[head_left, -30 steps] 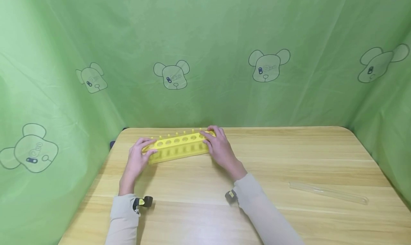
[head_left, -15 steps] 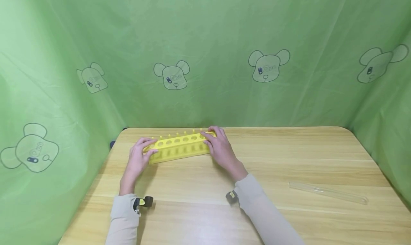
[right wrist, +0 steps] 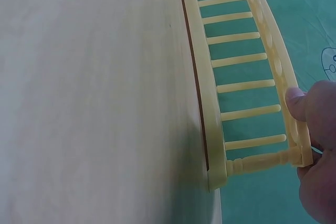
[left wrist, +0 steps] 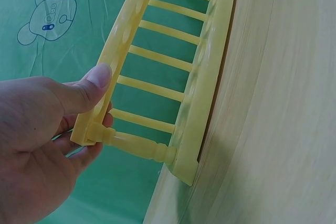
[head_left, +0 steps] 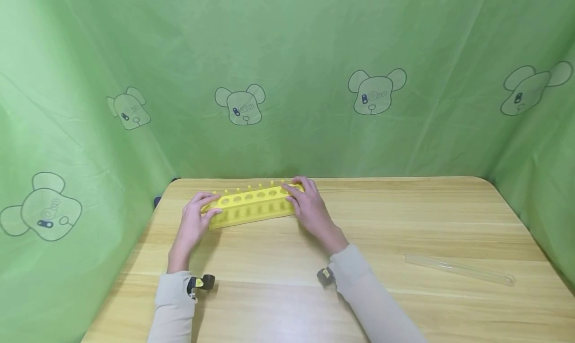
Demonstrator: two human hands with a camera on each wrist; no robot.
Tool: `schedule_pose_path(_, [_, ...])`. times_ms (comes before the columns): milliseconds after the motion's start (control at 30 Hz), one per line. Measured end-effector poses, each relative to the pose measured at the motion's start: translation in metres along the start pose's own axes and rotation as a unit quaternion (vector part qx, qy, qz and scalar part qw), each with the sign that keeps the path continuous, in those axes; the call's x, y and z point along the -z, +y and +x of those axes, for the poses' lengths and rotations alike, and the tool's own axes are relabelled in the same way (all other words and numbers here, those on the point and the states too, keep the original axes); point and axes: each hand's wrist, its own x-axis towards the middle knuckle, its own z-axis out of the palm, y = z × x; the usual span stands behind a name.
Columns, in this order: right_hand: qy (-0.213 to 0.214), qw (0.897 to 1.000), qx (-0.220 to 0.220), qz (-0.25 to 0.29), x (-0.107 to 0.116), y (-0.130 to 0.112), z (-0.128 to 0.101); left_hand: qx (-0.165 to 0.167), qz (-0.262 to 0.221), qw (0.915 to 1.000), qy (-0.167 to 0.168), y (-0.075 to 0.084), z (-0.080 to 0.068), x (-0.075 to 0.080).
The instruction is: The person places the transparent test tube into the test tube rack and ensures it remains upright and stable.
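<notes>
A yellow test-tube rack [head_left: 251, 207] with a row of round holes stands on the wooden table [head_left: 287, 278], far left of centre. My left hand [head_left: 195, 218] grips its left end, thumb on the top plate [left wrist: 100, 80] and fingers curled behind. My right hand [head_left: 305, 205] grips the right end the same way, thumb pressed on the top plate [right wrist: 296, 103]. The rack [left wrist: 157, 77] holds no tubes and its base [right wrist: 207, 108] rests on the table. A clear glass test tube [head_left: 458, 269] lies on the table at the right, away from both hands.
Green cloth with bear prints [head_left: 375, 91] walls the table on the back and both sides. The table's left edge [head_left: 135, 253] runs close to the left hand. Small wrist cameras [head_left: 199, 283] sit on both sleeves.
The rack and both hands have shifted very slightly to the right; the holds are the same. The glass tube has not moved.
</notes>
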Motion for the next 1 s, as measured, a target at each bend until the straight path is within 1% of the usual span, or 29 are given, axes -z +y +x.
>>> schedule_pose_path(233, [0.000, 1.000, -0.002, 0.000, 0.0018, 0.0010, -0.0018, 0.002, 0.002, 1.0000, -0.007, 0.0036, 0.0001, -0.0007])
schedule_pose_path(433, [-0.002, 1.000, -0.007, -0.002, 0.0032, 0.0021, -0.0034, -0.001, -0.001, 1.0000, -0.006, 0.0061, 0.0000, -0.0017])
schedule_pose_path(733, [0.005, 1.000, -0.001, -0.007, 0.0036, 0.0058, -0.0048, -0.003, -0.005, 1.0000, -0.007, 0.0091, 0.0003, -0.0034])
schedule_pose_path(1000, [0.003, 1.000, -0.008, -0.003, 0.0073, 0.0059, -0.0073, -0.012, -0.006, 0.9999, -0.009, 0.0100, 0.0002, -0.0064])
